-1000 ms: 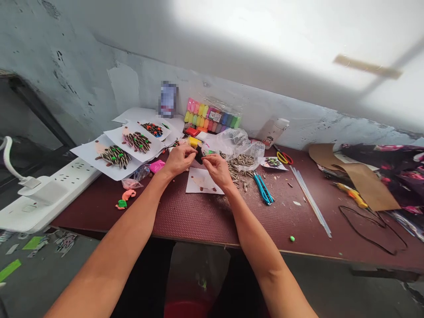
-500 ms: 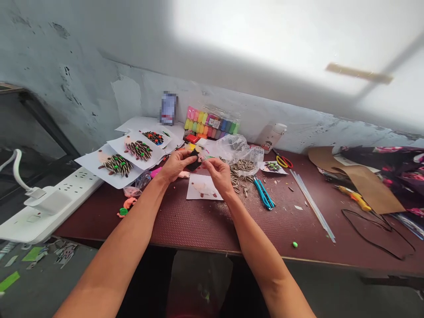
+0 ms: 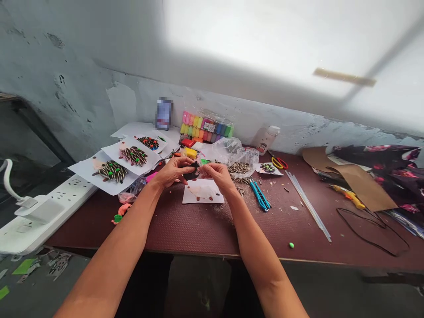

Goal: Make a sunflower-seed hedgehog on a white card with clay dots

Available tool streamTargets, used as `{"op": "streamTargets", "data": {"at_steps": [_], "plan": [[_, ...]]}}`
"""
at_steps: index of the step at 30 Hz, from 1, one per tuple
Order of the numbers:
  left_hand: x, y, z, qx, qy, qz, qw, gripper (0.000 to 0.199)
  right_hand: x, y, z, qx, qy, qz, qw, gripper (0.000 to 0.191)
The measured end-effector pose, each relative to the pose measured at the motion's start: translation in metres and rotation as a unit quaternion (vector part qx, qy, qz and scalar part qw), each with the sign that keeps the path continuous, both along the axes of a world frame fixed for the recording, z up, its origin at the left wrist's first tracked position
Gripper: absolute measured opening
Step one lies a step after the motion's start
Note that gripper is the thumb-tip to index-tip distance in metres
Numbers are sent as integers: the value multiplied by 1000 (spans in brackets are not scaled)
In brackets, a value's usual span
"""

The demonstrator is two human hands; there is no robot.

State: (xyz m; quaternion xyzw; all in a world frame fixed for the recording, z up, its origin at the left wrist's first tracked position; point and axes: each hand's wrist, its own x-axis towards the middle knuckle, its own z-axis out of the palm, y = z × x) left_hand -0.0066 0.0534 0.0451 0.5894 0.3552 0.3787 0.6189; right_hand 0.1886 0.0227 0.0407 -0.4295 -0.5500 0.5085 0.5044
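From where I'm standing, what's changed in the last half-sec is small: the R fingertips have closed in on the soft black piece (image 3: 191, 175), prob. clay, where they were a bit further off it. I'd read that as both hands now working the same spot, w/ the L one steadying. L hand (image 3: 172, 172) is clamped on the black piece, thumb and fingers around its L side; R hand (image 3: 219, 176) has its tips pinched together right at the piece's R side, but can't tell if anything's caught btwn them. So the piece sits in the L grip, in the gap btwn the hands, held up over the middle of the worktop (image 3: 198, 229). Just below it, on the near-edge side, lies a white card (image 3: 188, 198) w/ a pale animal shape and small brown bits along its bottom. Beyond the hands, twd the back edge: a yellow block (image 3: 191, 153) and a pack of coloured clay (image 3: 208, 127). Striped seeds (image 3: 239, 168) are heaped R of the R hand, w/ a blue cutter (image 3: 260, 195) nearby. Twd the back L corner, sheets w/ seed-covered animals (image 3: 112, 171) overlap; a green ball (image 3: 291, 245) is by the near edge, R of centre.
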Motion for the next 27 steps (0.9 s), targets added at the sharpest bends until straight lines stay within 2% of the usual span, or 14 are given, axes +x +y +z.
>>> {"op": "streamTargets", "data": {"at_steps": [7,13,17,23,27], "plan": [[-1,0,1,-6,14,-4,1000,47,3,-1,1,4,-46,21,999,34],[-2,1,1,-14,23,-12,1000,49,3,1,-3,6,-42,35,998,36],[-3,2,0,-15,37,-18,999,48,3,1,-3,2,-43,36,998,30],[-6,1,1,16,66,-29,997,48,1,-3,4,-10,-42,76,996,25],[-4,-2,6,40,81,-47,995,52,0,-3,2,-16,-58,74,995,24]]}}
